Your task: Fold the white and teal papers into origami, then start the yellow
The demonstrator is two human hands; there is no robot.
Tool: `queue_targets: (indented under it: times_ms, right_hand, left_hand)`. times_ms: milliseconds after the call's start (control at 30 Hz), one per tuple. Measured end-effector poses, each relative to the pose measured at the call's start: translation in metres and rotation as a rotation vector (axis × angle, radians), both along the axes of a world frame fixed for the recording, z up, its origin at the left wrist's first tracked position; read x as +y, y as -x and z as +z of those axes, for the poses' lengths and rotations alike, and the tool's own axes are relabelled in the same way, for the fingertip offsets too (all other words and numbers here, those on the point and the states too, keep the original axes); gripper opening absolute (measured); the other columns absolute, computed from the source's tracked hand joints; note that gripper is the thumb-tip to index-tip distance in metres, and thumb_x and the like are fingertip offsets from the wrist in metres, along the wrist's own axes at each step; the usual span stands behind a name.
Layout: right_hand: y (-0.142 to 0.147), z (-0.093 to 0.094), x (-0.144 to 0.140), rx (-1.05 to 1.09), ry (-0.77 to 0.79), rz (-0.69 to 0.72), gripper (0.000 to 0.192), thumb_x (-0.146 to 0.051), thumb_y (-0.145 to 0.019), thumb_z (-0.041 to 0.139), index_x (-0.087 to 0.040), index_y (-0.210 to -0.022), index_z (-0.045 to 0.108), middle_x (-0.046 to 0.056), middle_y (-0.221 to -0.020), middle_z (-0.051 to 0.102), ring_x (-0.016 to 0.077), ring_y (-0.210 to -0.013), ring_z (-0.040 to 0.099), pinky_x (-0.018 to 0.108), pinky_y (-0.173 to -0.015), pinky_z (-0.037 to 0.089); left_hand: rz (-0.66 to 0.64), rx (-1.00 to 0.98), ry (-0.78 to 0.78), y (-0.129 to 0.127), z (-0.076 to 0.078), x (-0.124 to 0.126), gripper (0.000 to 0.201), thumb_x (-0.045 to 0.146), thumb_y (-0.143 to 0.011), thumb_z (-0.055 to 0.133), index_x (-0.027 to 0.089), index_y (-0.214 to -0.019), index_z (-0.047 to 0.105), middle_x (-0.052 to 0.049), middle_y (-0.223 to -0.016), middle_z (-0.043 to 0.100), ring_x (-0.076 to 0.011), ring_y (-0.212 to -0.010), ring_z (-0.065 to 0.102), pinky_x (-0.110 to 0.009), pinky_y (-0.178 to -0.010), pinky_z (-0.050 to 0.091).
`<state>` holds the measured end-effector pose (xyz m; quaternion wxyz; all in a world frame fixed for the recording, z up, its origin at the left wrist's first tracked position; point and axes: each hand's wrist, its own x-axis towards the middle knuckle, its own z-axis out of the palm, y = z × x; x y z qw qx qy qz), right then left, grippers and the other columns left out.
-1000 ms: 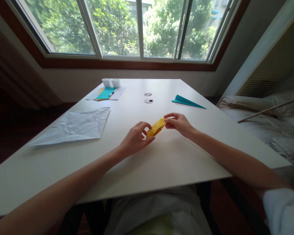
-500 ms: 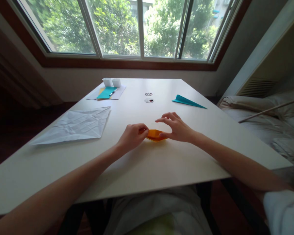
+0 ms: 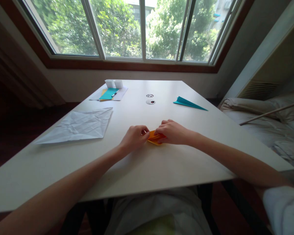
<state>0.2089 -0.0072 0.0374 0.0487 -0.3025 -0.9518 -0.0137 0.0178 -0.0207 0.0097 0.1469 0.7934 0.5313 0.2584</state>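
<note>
"Where are the fingers now?"

"The left hand (image 3: 134, 136) has thumb and fingertips brought together on the left end of the orange-yellow folded paper (image 3: 154, 136). The right hand (image 3: 174, 132) is curled closely over its right end, with hold of it there; the fingertips are partly hidden. So the paper sits between the two sets of fingers, low over the white table (image 3: 134, 171)."

"Anything in the way?"

"The right hand itself covers part of the paper. Beyond the fingers, straight ahead, are two round discs, a near disc (image 3: 149, 102) and a far disc (image 3: 149, 95). Ahead and right of the right fingers lies a folded teal paper (image 3: 189, 103), pointed at one end. Left of the left fingers, well apart, is a creased white sheet (image 3: 82, 125). Farther, ahead and left, a teal sheet (image 3: 107, 94) lies over a yellow sheet (image 3: 103, 93) and a white sheet (image 3: 123, 93), with a pen (image 3: 115, 93) across its edge and two white containers (image 3: 109, 83) just behind."

"Any writing?"

"Both discs carry dark marks, too small to read."

"What's different from half a second ago?"

"The right fingers were spread wide above the paper then; they've since come down and closed over it. The left fingers keep their pinch."
</note>
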Motion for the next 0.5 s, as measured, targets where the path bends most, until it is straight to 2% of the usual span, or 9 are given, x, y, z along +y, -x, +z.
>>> queue_targets:
  times_ms: [133, 300, 500]
  right_hand:
    - [0.012, 0.011, 0.002, -0.162, 0.047, -0.069, 0.009, -0.025, -0.075, 0.058, -0.02, -0.072, 0.065, 0.004, -0.068, 0.066, 0.0198, -0.08, 0.054, 0.029, -0.068, 0.033]
    - [0.027, 0.016, 0.009, -0.259, 0.068, -0.145, 0.009, -0.027, -0.07, 0.063, -0.02, -0.074, 0.067, 0.006, -0.075, 0.067, 0.0207, -0.081, 0.056, 0.029, -0.067, 0.033]
    - [0.036, 0.018, 0.008, -0.298, 0.06, -0.188, 0.014, -0.029, -0.068, 0.065, -0.02, -0.079, 0.067, 0.007, -0.075, 0.067, 0.0211, -0.083, 0.059, 0.029, -0.069, 0.034]
  left_hand:
    - [-0.003, 0.006, 0.017, 0.001, -0.002, 0.001, 0.02, 0.026, -0.073, 0.049, 0.02, -0.079, 0.067, 0.0, -0.065, 0.066, -0.0125, -0.056, 0.057, -0.021, -0.053, 0.039]
    - [-0.013, 0.018, 0.02, 0.007, 0.001, 0.003, 0.027, 0.043, -0.075, 0.052, 0.022, -0.085, 0.067, -0.001, -0.075, 0.068, -0.0149, -0.062, 0.06, -0.022, -0.054, 0.041]
    - [-0.14, 0.006, 0.05, 0.015, 0.008, 0.005, 0.039, 0.055, -0.072, 0.055, 0.024, -0.092, 0.067, -0.001, -0.075, 0.068, -0.0144, -0.061, 0.059, -0.021, -0.052, 0.04]
